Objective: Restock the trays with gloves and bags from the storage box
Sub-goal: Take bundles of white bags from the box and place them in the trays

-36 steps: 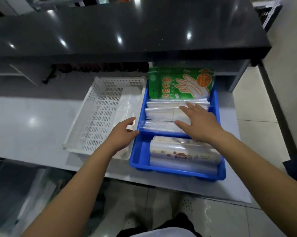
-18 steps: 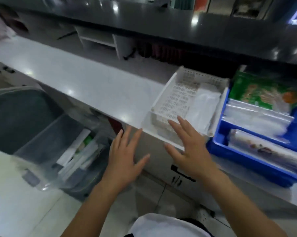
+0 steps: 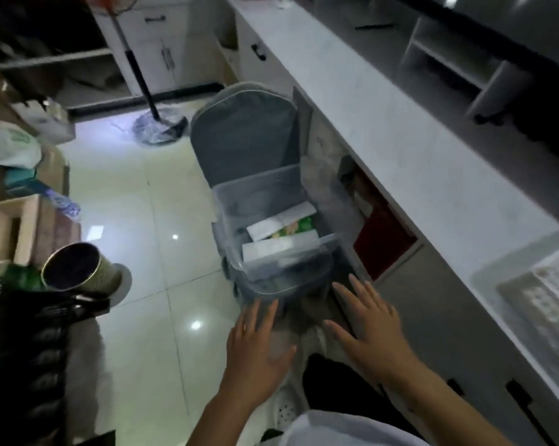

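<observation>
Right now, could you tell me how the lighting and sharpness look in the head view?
Head view: dim overall; glare spots on the glossy floor tiles; motion blur smears the left hand, right hand and white tray; wide-angle lens bows the white counter; packets in the clear storage box are soft.

arms: bare, no sleeves | top (image 3: 345, 428): white | trousers (image 3: 339, 384): black | shoe (image 3: 284, 410): white, perforated

The room is dim, the left side nearly black. A cool glow washes the glossy floor (image 3: 149, 239), which throws back small bright glints. Both hands and the white tray (image 3: 548, 284) at the counter's right end smear with motion blur; straight edges bow outward.
</observation>
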Demonstrator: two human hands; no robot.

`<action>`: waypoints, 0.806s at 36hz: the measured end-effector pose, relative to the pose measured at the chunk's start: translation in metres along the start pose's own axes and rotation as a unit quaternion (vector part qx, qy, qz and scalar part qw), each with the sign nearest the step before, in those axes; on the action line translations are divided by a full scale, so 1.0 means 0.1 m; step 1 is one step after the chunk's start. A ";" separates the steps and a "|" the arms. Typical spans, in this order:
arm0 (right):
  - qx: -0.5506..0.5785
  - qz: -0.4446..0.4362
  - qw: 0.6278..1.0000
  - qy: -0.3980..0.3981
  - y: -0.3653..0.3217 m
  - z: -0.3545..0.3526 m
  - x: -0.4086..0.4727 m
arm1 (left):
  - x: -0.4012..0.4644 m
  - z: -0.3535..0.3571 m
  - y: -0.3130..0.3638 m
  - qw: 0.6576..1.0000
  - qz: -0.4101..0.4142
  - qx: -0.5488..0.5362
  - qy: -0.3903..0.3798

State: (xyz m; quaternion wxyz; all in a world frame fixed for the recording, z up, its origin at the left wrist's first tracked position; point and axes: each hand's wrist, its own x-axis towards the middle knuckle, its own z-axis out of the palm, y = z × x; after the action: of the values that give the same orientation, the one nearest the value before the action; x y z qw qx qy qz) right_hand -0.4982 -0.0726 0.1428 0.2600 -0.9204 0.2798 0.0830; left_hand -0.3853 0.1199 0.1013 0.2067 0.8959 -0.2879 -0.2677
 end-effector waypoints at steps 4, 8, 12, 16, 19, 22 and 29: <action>-0.019 -0.001 0.999 -0.041 -0.13 0.04 0.48 | 0.12 -0.10 -0.25 0.998 -0.055 -0.024 -0.010; -0.017 0.002 0.998 -0.063 -0.23 0.07 1.13 | 0.44 -0.29 -0.43 0.995 -0.097 -0.036 -0.007; 0.011 -0.002 0.997 -0.076 -0.23 0.03 1.80 | 0.95 -0.55 -0.46 0.992 -0.124 -0.027 -0.030; 0.041 0.017 0.996 -0.081 -0.12 -0.04 2.42 | 1.57 -0.84 -0.38 0.990 -0.125 -0.005 -0.069; 0.033 0.058 0.993 -0.102 0.07 0.01 2.80 | 2.07 -1.00 -0.32 0.990 -0.103 0.008 -0.096; 0.017 0.101 0.983 -0.153 0.30 0.14 3.10 | 2.63 -1.06 -0.31 0.989 -0.086 0.029 -0.120; -0.024 0.148 0.972 -0.180 0.70 0.56 3.38 | 3.69 -0.66 -0.40 0.974 -0.109 -0.026 -0.196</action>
State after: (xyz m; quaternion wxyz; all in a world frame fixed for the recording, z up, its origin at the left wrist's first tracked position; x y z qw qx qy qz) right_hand -0.2574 -0.2521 -0.0352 0.2685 -0.8449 0.3592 0.2916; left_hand -0.0745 -0.0665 -0.0016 0.1388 0.8463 -0.2162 -0.4667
